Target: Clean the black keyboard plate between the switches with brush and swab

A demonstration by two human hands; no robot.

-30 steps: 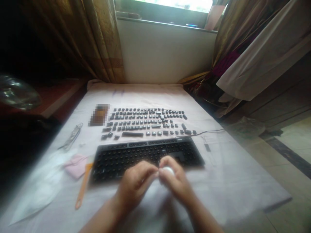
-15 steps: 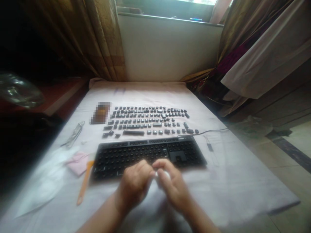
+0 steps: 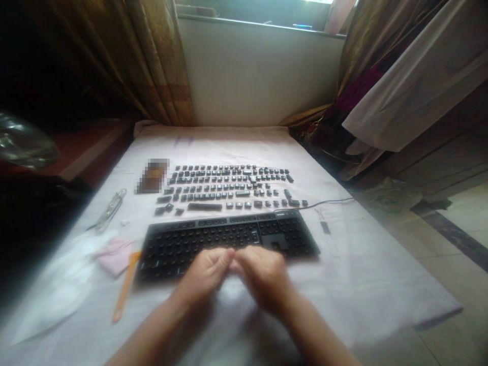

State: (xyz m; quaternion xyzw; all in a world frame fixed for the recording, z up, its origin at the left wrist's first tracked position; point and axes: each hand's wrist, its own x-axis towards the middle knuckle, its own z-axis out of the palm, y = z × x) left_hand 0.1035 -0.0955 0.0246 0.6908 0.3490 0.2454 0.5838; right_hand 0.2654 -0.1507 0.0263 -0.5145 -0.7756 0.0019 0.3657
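Observation:
My left hand [image 3: 205, 274] and my right hand [image 3: 263, 277] meet with curled fingers just in front of a black keyboard [image 3: 224, 240] stripped of its keycaps. The fingertips of both hands pinch together over a white cloth or wipe [image 3: 229, 300] that hangs below them; what exactly they grip is blurred. Rows of loose black keycaps [image 3: 229, 185] lie on the white sheet [image 3: 362, 274] beyond the keyboard.
An orange-handled tool [image 3: 124, 292], a pink cloth [image 3: 114, 254] and a white plastic bag [image 3: 57, 290] lie at the left. Metal tweezers [image 3: 109, 211] sit further back left. The keyboard's cable [image 3: 328, 202] runs off right. Curtains [image 3: 160, 61] and a wall stand behind.
The small white object seen between my right fingers before is now covered by the closed hands. Both hands have shifted slightly up and left toward the keyboard's front edge.

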